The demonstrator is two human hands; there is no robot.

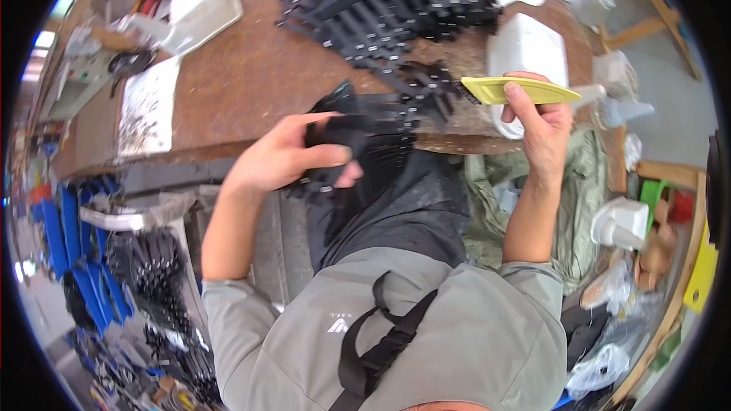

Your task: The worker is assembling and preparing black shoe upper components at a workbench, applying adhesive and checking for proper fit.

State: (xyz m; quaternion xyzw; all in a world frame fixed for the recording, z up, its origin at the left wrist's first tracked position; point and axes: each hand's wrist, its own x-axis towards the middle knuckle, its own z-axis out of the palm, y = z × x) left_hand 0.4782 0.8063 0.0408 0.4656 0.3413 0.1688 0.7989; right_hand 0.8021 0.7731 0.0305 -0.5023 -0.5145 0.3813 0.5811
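My left hand [282, 154], slightly blurred, is closed round a bunch of thin black strap pieces [373, 128] at the front edge of the workbench [251, 61]. Small pale marks dot the ends of the pieces, which hang over my lap. To the right, my right hand [542, 128] grips a flat yellow-handled brush [552, 93] between thumb and fingers. Its short dark bristles point left, toward a loose cluster of black pieces [430, 91] on the bench. Behind that cluster lies a large heap of similar black strap pieces [396, 11].
A white plastic container [525, 42] stands behind my right hand, another [204, 11] at the back left. A dark-speckled white sheet [148, 106] lies on the bench's left. Green cloth [579, 205] hangs at right. Blue pieces [68, 236] and black bundles [148, 262] sit lower left.
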